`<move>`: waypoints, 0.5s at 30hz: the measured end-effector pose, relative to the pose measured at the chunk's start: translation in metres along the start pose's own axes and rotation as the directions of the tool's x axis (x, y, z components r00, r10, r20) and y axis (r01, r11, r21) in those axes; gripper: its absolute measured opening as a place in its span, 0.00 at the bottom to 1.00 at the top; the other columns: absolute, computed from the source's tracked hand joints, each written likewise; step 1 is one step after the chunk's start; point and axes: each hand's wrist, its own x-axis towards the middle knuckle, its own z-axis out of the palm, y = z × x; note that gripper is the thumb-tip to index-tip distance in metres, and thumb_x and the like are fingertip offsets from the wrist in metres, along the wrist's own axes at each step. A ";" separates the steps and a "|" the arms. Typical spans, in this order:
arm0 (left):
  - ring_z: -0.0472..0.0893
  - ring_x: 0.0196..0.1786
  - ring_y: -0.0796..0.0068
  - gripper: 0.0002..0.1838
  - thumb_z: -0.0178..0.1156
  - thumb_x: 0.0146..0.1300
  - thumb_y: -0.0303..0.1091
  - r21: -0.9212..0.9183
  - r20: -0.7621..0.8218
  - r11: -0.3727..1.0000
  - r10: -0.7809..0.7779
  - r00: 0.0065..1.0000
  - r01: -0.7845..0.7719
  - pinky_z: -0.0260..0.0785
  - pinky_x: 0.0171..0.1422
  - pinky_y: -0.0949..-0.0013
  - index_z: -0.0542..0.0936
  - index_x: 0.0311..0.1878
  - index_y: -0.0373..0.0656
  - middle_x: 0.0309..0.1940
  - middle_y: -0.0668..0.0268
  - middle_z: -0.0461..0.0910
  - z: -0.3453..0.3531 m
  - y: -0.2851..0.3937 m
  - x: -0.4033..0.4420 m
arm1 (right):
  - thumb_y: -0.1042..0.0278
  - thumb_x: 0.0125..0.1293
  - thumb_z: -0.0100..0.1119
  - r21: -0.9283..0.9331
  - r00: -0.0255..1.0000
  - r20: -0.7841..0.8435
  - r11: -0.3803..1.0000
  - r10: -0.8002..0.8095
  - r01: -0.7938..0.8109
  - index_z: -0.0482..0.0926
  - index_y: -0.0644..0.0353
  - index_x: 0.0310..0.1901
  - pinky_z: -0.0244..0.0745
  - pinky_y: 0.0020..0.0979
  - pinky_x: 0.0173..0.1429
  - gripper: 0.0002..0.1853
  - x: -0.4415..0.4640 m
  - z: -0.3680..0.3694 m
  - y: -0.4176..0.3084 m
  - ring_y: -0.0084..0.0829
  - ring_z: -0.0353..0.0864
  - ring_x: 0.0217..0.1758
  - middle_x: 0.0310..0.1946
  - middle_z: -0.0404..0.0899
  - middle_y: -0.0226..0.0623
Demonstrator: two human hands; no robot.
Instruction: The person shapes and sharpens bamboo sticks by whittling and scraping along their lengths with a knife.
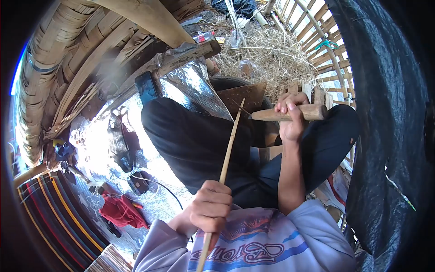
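My left hand (pixel 210 207) is wrapped round a long, thin, pale strip of bamboo or wood (pixel 230 149). The strip runs from the bottom edge, past my shirt, up between my knees. My right hand (pixel 291 115) grips a thick wooden handle (pixel 267 115), its pointed end towards the left. A thin, dark, curved blade extends from that end to the strip's upper part; whether they touch cannot be made out. Behind the strip's tip lies a flat brown piece (pixel 247 96), over a dark round container (pixel 224 82) that is partly hidden.
My crossed legs (pixel 181 140) fill the middle. A phone (pixel 146 87) rests by a wooden beam (pixel 181 59) at upper left. Straw (pixel 281 54) lies beyond, beside a slatted bamboo wall (pixel 337 68). A red cloth (pixel 121 211) and a cable are at left, dark sheeting (pixel 385 113) at right.
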 end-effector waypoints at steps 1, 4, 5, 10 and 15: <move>0.51 0.07 0.82 0.31 0.45 0.66 0.59 -0.013 0.103 1.000 -0.026 0.994 0.027 0.39 0.11 0.76 0.60 0.15 0.44 0.07 0.75 0.51 -0.003 0.000 -0.003 | 0.72 0.58 0.53 0.023 1.000 0.003 1.000 -0.019 0.019 0.64 0.59 0.30 0.65 0.28 0.31 0.07 -0.002 0.005 -0.009 0.24 0.64 0.25 0.21 0.64 0.32; 0.54 0.08 0.80 0.32 0.47 0.65 0.60 -0.024 0.235 0.996 -0.074 0.969 0.082 0.40 0.12 0.76 0.60 0.15 0.44 0.09 0.73 0.52 -0.005 0.004 -0.012 | 0.65 0.59 0.53 0.175 0.996 0.088 0.985 -0.024 0.008 0.64 0.58 0.29 0.64 0.29 0.27 0.10 -0.019 0.022 -0.051 0.25 0.61 0.21 0.15 0.62 0.31; 0.55 0.08 0.80 0.32 0.47 0.65 0.60 -0.032 0.249 0.995 -0.087 0.965 0.098 0.41 0.13 0.76 0.60 0.15 0.44 0.09 0.73 0.52 -0.006 0.005 -0.012 | 0.63 0.59 0.53 0.183 0.996 0.087 0.983 -0.025 0.009 0.64 0.58 0.29 0.63 0.28 0.26 0.10 -0.028 0.028 -0.068 0.25 0.61 0.19 0.14 0.63 0.31; 0.59 0.11 0.78 0.22 0.47 0.63 0.41 -0.010 0.280 0.997 -0.066 0.958 0.072 0.45 0.14 0.76 0.59 0.14 0.45 0.12 0.71 0.54 -0.010 0.004 -0.010 | 0.60 0.59 0.57 0.245 0.972 0.188 0.965 -0.145 0.096 0.64 0.56 0.26 0.65 0.26 0.20 0.14 -0.051 0.039 -0.143 0.25 0.64 0.13 0.12 0.67 0.32; 0.57 0.10 0.79 0.29 0.48 0.68 0.53 -0.038 0.293 0.996 -0.070 0.954 0.085 0.43 0.13 0.76 0.60 0.14 0.45 0.11 0.72 0.54 -0.005 0.001 -0.010 | 0.62 0.58 0.57 0.218 0.979 0.148 0.970 -0.143 0.109 0.64 0.57 0.24 0.65 0.26 0.19 0.13 -0.057 0.042 -0.140 0.24 0.63 0.13 0.11 0.66 0.32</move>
